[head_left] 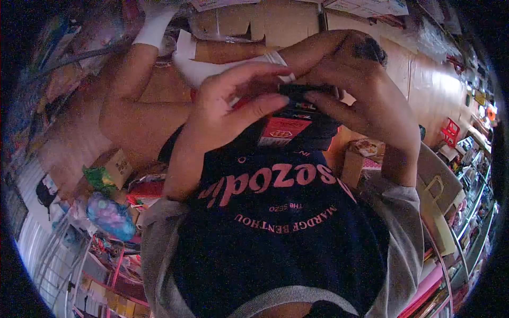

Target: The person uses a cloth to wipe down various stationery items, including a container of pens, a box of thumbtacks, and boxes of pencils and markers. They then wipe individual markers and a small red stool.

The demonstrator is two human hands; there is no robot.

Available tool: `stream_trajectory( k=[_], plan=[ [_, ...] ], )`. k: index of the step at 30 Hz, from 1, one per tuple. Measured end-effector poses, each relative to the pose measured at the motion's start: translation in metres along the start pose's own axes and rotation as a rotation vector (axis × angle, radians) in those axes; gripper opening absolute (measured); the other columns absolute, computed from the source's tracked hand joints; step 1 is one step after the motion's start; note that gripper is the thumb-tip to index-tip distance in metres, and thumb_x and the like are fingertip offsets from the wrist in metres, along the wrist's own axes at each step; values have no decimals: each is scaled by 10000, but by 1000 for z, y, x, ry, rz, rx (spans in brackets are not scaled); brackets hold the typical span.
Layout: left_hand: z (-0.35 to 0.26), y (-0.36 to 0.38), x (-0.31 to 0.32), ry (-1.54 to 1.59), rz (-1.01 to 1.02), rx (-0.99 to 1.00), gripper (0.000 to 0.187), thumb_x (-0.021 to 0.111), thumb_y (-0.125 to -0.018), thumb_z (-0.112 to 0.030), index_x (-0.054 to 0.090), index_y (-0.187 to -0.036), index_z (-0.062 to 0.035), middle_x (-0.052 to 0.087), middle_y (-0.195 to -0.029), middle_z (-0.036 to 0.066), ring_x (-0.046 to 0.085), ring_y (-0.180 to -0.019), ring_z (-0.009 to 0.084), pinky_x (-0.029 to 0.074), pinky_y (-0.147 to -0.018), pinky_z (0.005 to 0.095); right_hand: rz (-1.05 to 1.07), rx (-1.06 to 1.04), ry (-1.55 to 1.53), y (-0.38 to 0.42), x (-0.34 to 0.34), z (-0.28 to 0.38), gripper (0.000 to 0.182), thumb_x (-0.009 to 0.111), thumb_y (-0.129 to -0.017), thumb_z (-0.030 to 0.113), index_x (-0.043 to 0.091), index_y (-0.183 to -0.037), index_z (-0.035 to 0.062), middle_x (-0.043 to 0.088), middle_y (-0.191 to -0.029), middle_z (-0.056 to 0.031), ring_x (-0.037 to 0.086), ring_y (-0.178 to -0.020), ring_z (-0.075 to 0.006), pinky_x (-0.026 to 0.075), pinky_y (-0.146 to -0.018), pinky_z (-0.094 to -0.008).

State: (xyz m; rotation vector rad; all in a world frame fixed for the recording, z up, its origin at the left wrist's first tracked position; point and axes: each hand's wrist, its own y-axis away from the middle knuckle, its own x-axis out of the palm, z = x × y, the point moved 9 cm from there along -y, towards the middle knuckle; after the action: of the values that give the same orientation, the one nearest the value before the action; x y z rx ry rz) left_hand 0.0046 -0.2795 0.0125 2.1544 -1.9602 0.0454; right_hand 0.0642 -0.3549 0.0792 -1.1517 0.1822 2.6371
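Note:
Between my two hands is a small black box (295, 90) with pale lettering, above my lap. My left hand (233, 98) comes in from the left, its fingers curled and its thumb tip at the box's left end. My right hand (347, 98) grips the right end, thumb on the near side and the other fingers behind, partly hidden. Just below lies a black-and-red packet (283, 130) with a printed label, beside more dark boxes against my dark printed shirt (275, 212). Dim light blurs the details.
Bare legs with white socks (155, 29) are folded on a wooden floor (395, 58). To the left are a cardboard box (113, 168) and a blue-purple plastic bundle (110, 216). At right stand a paper bag (437, 185), a red plastic item (450, 131) and loaded shelves (469, 212).

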Motion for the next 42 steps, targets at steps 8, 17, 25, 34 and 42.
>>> stream_trajectory(
  k=[8, 17, 25, 34, 42],
  plan=[
    [-46, -16, 15, -691, 370, 334, 208, 619, -688, -109, 556, -868, -25, 570, -825, 85, 561, -783, 198, 445, -729, 281, 9, 26, -79, -2, 5, 2, 140, 566, -679, 119, 494, -695, 0, 494, -644, -149, 504, -625, -334, 395, -569, -386],
    [-44, -21, 19, -757, 466, 352, 197, 615, -678, -143, 521, -790, -11, 553, -766, 109, 555, -708, 248, 431, -606, 314, 60, 140, -351, 4, 18, -13, 215, 594, -718, 210, 528, -765, 12, 507, -638, -121, 511, -563, -282, 408, -523, -334],
    [-37, -25, 14, -670, 467, 265, 161, 602, -699, -146, 555, -759, -4, 577, -708, 86, 566, -686, 179, 431, -605, 263, 45, 246, -114, 10, 23, -26, 178, 594, -710, 112, 542, -834, -6, 570, -744, -105, 558, -700, -214, 419, -624, -288],
    [-25, -12, -3, -457, 160, 152, 151, 550, -773, -150, 555, -811, -4, 572, -696, 52, 526, -616, 100, 416, -548, 221, -1, 190, -235, 8, 19, -24, 149, 548, -753, 171, 513, -772, 27, 530, -668, -132, 520, -584, -268, 407, -530, -336],
    [-22, -6, 0, -525, 238, -1, 129, 562, -765, -123, 545, -780, 4, 572, -706, 32, 524, -650, 74, 426, -571, 211, 161, 264, -511, 10, 30, -22, 143, 573, -741, 79, 536, -847, -9, 559, -764, -40, 506, -710, -82, 412, -631, -221]
  ],
)
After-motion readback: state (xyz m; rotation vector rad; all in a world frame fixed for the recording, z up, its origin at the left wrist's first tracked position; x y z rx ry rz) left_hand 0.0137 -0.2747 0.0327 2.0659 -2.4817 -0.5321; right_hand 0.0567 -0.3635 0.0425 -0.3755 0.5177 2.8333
